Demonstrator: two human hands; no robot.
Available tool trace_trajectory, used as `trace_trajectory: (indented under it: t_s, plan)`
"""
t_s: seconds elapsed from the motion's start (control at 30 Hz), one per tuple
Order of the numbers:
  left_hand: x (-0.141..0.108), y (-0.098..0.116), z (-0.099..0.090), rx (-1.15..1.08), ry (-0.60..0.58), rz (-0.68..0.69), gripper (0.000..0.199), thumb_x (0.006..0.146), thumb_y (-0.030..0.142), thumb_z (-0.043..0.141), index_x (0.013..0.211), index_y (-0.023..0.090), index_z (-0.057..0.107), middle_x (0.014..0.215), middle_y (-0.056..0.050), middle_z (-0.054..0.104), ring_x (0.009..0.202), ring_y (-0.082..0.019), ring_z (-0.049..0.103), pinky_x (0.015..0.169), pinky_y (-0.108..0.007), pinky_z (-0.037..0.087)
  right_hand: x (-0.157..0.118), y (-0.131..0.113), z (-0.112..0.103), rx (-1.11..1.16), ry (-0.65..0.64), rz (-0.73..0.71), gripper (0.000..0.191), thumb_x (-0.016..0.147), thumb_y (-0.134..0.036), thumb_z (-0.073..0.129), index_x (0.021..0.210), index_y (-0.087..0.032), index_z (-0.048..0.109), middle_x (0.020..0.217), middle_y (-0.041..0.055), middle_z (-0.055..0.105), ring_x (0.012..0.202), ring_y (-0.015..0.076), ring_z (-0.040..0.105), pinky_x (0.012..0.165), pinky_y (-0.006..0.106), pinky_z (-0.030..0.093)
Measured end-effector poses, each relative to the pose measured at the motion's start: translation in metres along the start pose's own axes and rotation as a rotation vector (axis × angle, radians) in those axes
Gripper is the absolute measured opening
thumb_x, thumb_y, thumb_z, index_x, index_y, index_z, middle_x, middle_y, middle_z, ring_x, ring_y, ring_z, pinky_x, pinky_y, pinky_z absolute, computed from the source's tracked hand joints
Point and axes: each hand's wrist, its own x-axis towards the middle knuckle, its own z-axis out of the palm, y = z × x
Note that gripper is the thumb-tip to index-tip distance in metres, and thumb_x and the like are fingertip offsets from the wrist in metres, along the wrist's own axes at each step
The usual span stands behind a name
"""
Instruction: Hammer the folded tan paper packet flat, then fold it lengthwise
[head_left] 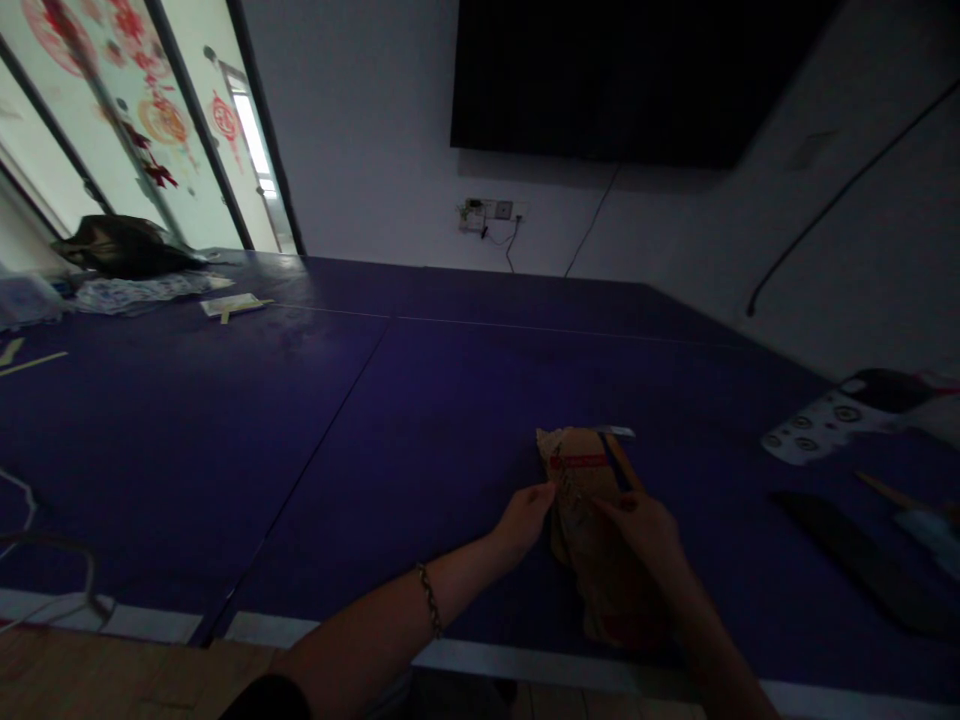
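A torn piece of brown cardboard [592,560] with a red printed band lies on the purple tabletop near the front edge. My left hand [525,515] pinches at its left edge, thumb and finger closed. Over the cardboard, my right hand [645,530] has its fingertips pressed together; what they hold is too small and dark to make out. A dark, twisted-looking strand [568,475] shows on the cardboard between my hands. Along the cardboard's upper right lies a narrow tan strip [626,465], and a pale shiny piece [619,431] sits at its top.
To the right lie a long dark flat object [847,550], a thin wooden stick [885,490] and a white patterned item [810,425]. A black bag [124,245] and plastic packs [142,290] are at the far left. White cables [90,580] hang at the left front.
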Motion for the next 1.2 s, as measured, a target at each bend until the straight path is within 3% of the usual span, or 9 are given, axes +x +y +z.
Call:
trace_trajectory:
  t_s: [0.37, 0.6, 0.8, 1.07, 1.2]
  plan:
    - [0.008, -0.001, 0.008, 0.152, -0.062, 0.053, 0.041, 0.073, 0.048, 0.049, 0.084, 0.013, 0.066, 0.093, -0.007, 0.067, 0.097, -0.025, 0.055, 0.091, -0.037, 0.035, 0.007, 0.003, -0.011, -0.058, -0.066, -0.022, 0.03, 0.073, -0.041, 0.05, 0.063, -0.015, 0.062, 0.071, 0.0129, 0.068, 0.07, 0.0245, 0.063, 0.057, 0.028, 0.042]
    - [0.005, -0.004, 0.007, 0.147, -0.088, 0.055, 0.04, 0.074, 0.048, 0.05, 0.092, 0.016, 0.066, 0.097, -0.006, 0.066, 0.101, -0.025, 0.053, 0.092, -0.035, 0.036, 0.015, 0.014, -0.033, -0.265, -0.034, 0.014, 0.035, 0.078, -0.038, 0.041, 0.078, -0.011, 0.063, 0.08, 0.0185, 0.066, 0.074, 0.03, 0.062, 0.053, 0.032, 0.04]
    - [0.002, 0.001, 0.009, 0.085, -0.132, 0.1, 0.04, 0.073, 0.047, 0.052, 0.095, 0.016, 0.065, 0.103, -0.008, 0.063, 0.101, -0.024, 0.054, 0.094, -0.036, 0.033, 0.023, 0.022, -0.024, -0.246, -0.089, -0.036, 0.029, 0.077, -0.027, 0.04, 0.078, -0.014, 0.066, 0.08, 0.0143, 0.067, 0.071, 0.0226, 0.063, 0.054, 0.027, 0.042]
    - [-0.002, 0.007, 0.012, 0.089, -0.105, 0.05, 0.035, 0.071, 0.043, 0.056, 0.094, 0.017, 0.065, 0.099, -0.007, 0.065, 0.101, -0.024, 0.054, 0.094, -0.035, 0.034, 0.041, 0.018, -0.019, -0.25, -0.052, -0.051, 0.035, 0.081, -0.029, 0.036, 0.079, -0.013, 0.067, 0.079, 0.0157, 0.067, 0.074, 0.0248, 0.063, 0.056, 0.028, 0.042]
    - [-0.003, 0.008, 0.014, 0.081, -0.155, 0.082, 0.039, 0.074, 0.045, 0.052, 0.098, 0.017, 0.063, 0.102, -0.007, 0.064, 0.1, -0.024, 0.054, 0.094, -0.035, 0.035, 0.045, 0.011, -0.025, -0.244, -0.033, -0.06, 0.034, 0.08, -0.03, 0.038, 0.084, -0.01, 0.065, 0.079, 0.0174, 0.066, 0.074, 0.025, 0.063, 0.06, 0.03, 0.045]
